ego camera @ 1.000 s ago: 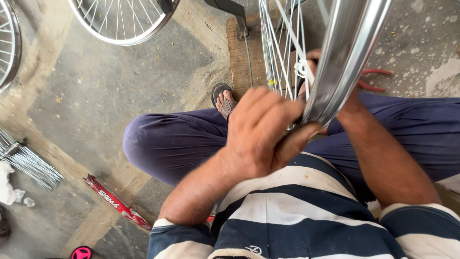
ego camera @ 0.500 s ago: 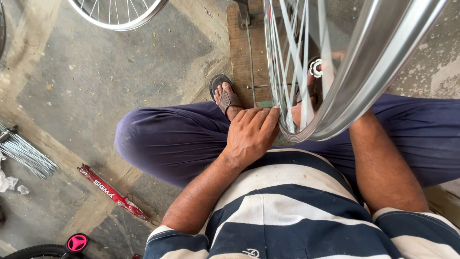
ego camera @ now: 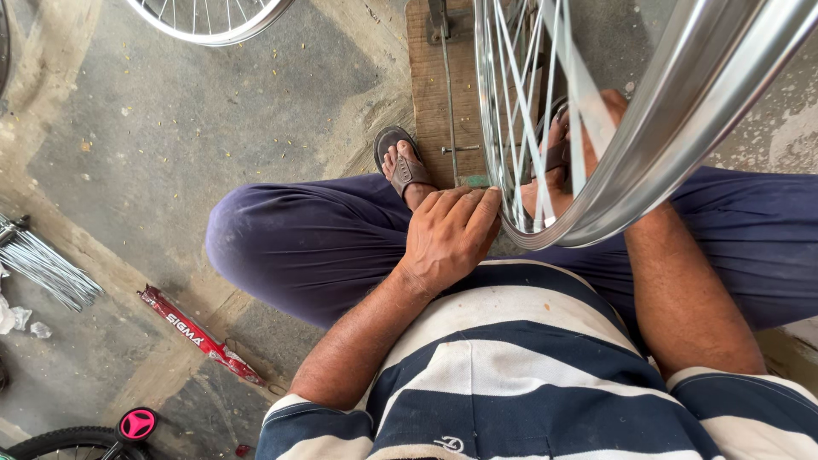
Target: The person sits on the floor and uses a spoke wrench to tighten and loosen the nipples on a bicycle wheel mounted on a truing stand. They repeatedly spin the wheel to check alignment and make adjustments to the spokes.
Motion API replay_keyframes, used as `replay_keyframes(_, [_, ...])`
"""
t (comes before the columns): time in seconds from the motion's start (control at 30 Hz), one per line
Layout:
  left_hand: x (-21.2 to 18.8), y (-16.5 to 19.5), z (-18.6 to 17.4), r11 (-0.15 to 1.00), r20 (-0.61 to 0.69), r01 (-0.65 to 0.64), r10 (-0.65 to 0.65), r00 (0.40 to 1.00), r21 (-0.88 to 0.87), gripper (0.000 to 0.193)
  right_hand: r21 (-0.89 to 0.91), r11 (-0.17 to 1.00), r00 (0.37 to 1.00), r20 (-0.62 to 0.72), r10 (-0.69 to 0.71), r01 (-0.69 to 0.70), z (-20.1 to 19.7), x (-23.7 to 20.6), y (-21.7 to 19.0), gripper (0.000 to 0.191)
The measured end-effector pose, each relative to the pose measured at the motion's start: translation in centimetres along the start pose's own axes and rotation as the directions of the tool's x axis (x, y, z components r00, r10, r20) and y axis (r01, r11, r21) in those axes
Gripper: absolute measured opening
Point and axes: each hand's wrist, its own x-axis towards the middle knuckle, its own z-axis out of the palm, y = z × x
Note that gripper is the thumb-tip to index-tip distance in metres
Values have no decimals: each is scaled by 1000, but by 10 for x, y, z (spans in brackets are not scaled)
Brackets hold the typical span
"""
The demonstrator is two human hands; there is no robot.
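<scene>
A person sits low over a concrete floor (ego camera: pixel 256 111), knees spread, with a shiny bicycle wheel (ego camera: pixel 648 162) standing upright between the legs and filling the upper right of the frame. It stands on edge, so that its rim and thin spokes (ego camera: pixel 520 111) come close to both hands at lap height. The left hand (ego camera: pixel 447 238) sits at centre frame, its back to the camera and its fingers (ego camera: pixel 477 209) curled together against the lower edge of the rim, where the spokes meet it; the grip looks closed and pinched at that spot, though what it pinches, if anything, is hidden under the fingers. The right hand (ego camera: pixel 567 158) reaches in from the far side of the wheel and shows only in slivers through the spokes, so I cannot tell how open its grip is or what it holds; placed there, it seems to steady the wheel from behind. A sandalled foot (ego camera: pixel 405 166) rests by a wooden plank (ego camera: pixel 430 77) at top centre, which carries a metal fitting and probably serves as the wheel's stand. At far left lies a bundle of loose spokes (ego camera: pixel 43 260), within reach, and a long red packet (ego camera: pixel 200 335) lies at lower left. A second wheel (ego camera: pixel 209 21) curves along the top left edge, and a small tyre with a pink hub (ego camera: pixel 136 423) peeps in at the bottom left corner.
</scene>
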Motion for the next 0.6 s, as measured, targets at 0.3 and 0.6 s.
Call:
replay_keyframes(0.3, [11, 9, -19, 995, -87, -88, 84, 993, -43, 39, -232, 970, 995, 60, 82, -66, 5, 1, -26, 15])
replay_keyframes(0.6, [20, 15, -34, 986, -134, -134, 120, 984, -97, 38, -553, 818, 987, 111, -119, 160, 5, 1, -28, 16])
